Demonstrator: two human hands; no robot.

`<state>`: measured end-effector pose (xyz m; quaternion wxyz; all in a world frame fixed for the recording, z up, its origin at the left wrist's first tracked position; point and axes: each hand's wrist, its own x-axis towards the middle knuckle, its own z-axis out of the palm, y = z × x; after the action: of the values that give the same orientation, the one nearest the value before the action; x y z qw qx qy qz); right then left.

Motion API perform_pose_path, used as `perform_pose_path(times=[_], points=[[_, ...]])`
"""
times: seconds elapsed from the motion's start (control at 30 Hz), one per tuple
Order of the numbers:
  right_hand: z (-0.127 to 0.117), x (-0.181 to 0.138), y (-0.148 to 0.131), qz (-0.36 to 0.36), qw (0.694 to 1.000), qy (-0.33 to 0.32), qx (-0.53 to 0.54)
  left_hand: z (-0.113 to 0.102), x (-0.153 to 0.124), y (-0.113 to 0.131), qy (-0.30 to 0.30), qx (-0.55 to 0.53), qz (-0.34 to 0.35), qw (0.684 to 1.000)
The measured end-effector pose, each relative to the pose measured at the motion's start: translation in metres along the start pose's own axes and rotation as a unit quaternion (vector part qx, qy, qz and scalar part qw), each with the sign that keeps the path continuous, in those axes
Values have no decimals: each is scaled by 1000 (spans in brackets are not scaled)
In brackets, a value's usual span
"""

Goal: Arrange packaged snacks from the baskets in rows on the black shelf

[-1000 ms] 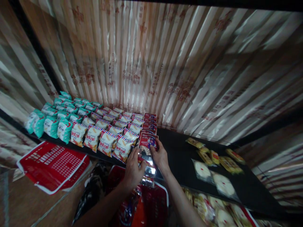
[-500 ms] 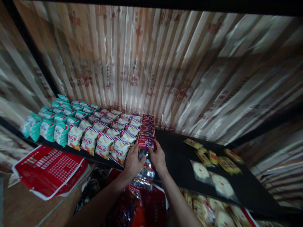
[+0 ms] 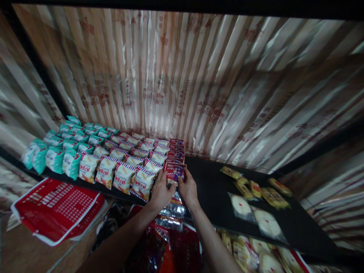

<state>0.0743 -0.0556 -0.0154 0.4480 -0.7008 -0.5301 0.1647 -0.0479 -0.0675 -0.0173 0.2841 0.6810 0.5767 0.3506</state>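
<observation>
A red snack packet (image 3: pixel 173 172) is gripped at its two sides between my left hand (image 3: pixel 162 192) and my right hand (image 3: pixel 187 189), thumbs on its near face. It stands at the front of a column of like red packets (image 3: pixel 176 148) on the black shelf (image 3: pixel 206 182). Below my hands, silver packets (image 3: pixel 169 223) hang down past the shelf's front edge; whether they join the held one I cannot tell. Close by my left hand are rows of white snack bags (image 3: pixel 143 182) with striped tops.
Teal snack bags (image 3: pixel 54 159) fill the shelf's left end. Yellow packs (image 3: pixel 273 198) and round white items in clear wrap (image 3: pixel 267 223) lie to the right. Below are a red basket (image 3: pixel 62 208) and more wrapped food (image 3: pixel 269 261). A striped, wrinkled sheet (image 3: pixel 159 76) covers the back.
The red packet in my hands now shows its printed face down to my thumbs, where a dark, shiny part showed before. The view has shifted slightly.
</observation>
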Motion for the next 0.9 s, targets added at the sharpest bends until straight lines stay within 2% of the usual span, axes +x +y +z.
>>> perform_pose_path(times=[0.17,0.3,0.53,0.63,0.77,0.83,0.9], points=[[-2,0,0,-3,1000,3,-3,-5,9,11,-23,32,-6,999],[0,1,3,-6,1000,8,7,-5,11,9,-17,31,3,999],[3,-1,3,2,1000,4,-3,-8,8,9,-42,59,8,997],[2,0,3,4,1000,-3,-8,-11,3,15,-30,95,47,994],[2,-1,4,0,1000,-4,-1,-14,-2,26,-5,129,152,980],[2,-1,5,1,1000,-4,0,-12,1,30,-27,135,175,975],[3,-1,7,1,1000,2,4,-9,8,34,-57,136,169,975]])
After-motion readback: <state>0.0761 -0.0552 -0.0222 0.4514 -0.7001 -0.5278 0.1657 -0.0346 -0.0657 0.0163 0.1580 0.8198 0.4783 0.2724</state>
